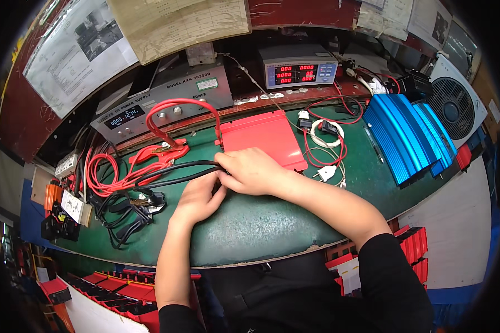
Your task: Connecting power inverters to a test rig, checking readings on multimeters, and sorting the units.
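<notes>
A flat red metal case [264, 136] lies on the green bench. A thick red cable [191, 101] arches over to its left end. Two black cables [178, 171] run from the left to that same end, at its near corner. My right hand [250, 171] is closed there, fingertips pinching the black cable ends against the case. Just below and left, my left hand [197, 198] has its fingers curled at the same cables; its fingertips are partly hidden behind the right hand. The cable ends and terminals are covered by my fingers.
Red clamps [164, 154] and black clamps [149, 204] lie left on the bench with coiled leads. A power supply [166, 97] and a meter [299, 69] stand behind. To the right are a white plug [326, 173], blue finned cases [397, 139] and a fan [454, 105].
</notes>
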Available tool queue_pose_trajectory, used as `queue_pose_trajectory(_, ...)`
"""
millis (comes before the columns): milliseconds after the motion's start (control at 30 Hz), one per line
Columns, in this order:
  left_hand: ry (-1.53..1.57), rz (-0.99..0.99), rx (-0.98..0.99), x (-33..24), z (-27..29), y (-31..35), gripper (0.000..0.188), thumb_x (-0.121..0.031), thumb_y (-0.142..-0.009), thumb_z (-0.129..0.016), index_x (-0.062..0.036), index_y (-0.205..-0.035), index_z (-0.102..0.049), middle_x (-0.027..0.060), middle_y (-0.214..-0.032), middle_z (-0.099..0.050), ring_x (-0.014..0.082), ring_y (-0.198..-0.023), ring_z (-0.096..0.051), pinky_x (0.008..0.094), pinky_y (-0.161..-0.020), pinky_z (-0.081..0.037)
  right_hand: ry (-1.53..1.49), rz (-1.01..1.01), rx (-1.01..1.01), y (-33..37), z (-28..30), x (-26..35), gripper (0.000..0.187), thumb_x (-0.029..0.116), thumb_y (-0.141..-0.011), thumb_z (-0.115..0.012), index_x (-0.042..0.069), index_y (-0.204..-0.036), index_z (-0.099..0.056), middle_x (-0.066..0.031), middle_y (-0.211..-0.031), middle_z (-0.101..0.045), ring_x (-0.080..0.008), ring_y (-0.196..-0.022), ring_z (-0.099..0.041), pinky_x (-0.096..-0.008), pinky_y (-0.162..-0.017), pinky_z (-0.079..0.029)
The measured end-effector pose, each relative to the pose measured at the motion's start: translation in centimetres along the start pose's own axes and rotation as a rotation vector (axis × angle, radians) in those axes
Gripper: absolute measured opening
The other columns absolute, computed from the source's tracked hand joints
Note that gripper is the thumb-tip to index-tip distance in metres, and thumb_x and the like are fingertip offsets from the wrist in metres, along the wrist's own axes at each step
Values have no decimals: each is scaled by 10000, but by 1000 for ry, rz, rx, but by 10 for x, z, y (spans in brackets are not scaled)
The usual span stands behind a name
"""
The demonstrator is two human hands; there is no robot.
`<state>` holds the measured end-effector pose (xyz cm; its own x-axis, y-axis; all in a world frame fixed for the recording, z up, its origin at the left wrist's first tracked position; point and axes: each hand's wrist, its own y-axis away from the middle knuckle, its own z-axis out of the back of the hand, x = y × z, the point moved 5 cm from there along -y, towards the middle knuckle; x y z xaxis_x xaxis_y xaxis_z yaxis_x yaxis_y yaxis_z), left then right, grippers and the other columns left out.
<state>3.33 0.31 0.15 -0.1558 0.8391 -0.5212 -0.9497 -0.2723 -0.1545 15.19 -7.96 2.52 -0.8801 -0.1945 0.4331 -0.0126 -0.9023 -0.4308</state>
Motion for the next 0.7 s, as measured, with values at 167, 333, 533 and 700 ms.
queue_pose_trajectory(167,-15,-26,-21,0,1,2,251,-205,-893,-594,-12,-1051,-566,212,-956,-645,421,-939,-611,488,-798,-482,-8,-3,13,-1,0,1,232,234,-886,-579,15,-942,-528,-172,-795,-636,-393,-749,-640,-512,-638,-497)
queue_pose_trajectory(333,-23,-65,-31,2,-2,2,257,-212,-895,-593,-18,-1060,-563,211,-972,-642,417,-950,-610,488,-803,-482,-20,6,-4,-1,1,2,224,225,-876,-568,7,-894,-518,-184,-778,-638,-405,-727,-641,-523,-639,-504)
queue_pose_trajectory(533,-23,-61,-23,-3,1,3,255,-218,-895,-593,-20,-1052,-560,210,-962,-640,418,-940,-608,489,-801,-480,-9,7,-1,-1,0,3,225,223,-871,-574,5,-893,-521,-184,-773,-637,-403,-719,-641,-519,-635,-505)
queue_pose_trajectory(700,-9,-59,-14,-3,0,2,252,-216,-893,-594,-20,-1046,-558,208,-953,-640,419,-929,-607,492,-790,-478,12,-19,37,-1,-1,0,228,231,-889,-583,15,-946,-538,-168,-792,-640,-390,-751,-643,-507,-645,-500)
